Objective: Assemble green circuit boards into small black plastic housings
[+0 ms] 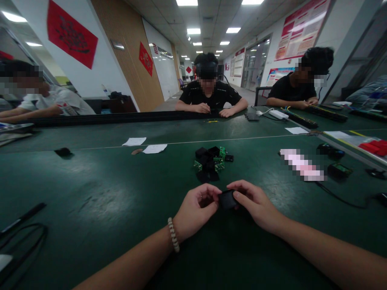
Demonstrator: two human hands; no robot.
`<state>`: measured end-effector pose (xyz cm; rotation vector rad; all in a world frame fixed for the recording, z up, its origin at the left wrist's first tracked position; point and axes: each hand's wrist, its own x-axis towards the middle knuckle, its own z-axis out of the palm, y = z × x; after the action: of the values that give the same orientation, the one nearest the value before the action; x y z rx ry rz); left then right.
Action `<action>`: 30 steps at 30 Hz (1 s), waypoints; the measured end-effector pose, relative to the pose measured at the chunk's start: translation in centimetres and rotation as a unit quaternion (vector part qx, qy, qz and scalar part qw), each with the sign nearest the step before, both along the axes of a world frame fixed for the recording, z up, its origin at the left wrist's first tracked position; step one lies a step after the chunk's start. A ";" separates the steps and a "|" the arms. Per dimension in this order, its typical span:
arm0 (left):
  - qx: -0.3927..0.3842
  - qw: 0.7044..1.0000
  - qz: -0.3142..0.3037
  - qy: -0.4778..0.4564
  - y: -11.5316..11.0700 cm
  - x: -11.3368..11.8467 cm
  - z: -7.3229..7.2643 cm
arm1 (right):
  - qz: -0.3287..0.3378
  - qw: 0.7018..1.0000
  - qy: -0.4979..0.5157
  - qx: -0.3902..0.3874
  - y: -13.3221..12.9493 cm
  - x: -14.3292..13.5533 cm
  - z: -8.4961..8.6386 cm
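A small black plastic case is held up between my two hands over the green table. My left hand, with a beaded bracelet at the wrist, pinches the case's left side. On its right side, my right hand grips it with the thumb on the near face and the fingers behind. Just beyond my hands lies a pile of black plastic parts. Mixed in with it are several green circuit boards. What the inside of the case holds is hidden from view.
Two white papers lie left of the pile. A pen and a cable are at the left edge. A blurred pink item and a black device lie on the right. Three people sit around the table, one directly opposite.
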<state>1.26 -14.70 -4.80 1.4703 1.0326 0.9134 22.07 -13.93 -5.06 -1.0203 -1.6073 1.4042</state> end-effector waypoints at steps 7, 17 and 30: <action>-0.005 1.000 -0.003 -0.003 -0.1 0.2 -0.1 | -0.007 1.000 -0.007 0.001 0.0 -0.1 0.0; 0.002 1.000 -0.011 0.003 0.0 0.2 -0.2 | -0.007 1.000 -0.007 0.011 0.2 -0.1 -0.2; 0.000 1.000 -0.014 0.006 0.0 0.0 -0.3 | 0.004 1.000 -0.012 0.008 0.1 0.0 -0.1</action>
<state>1.27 -14.66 -5.12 1.4886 1.0187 0.8843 22.09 -13.78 -5.18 -1.0258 -1.6387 1.3861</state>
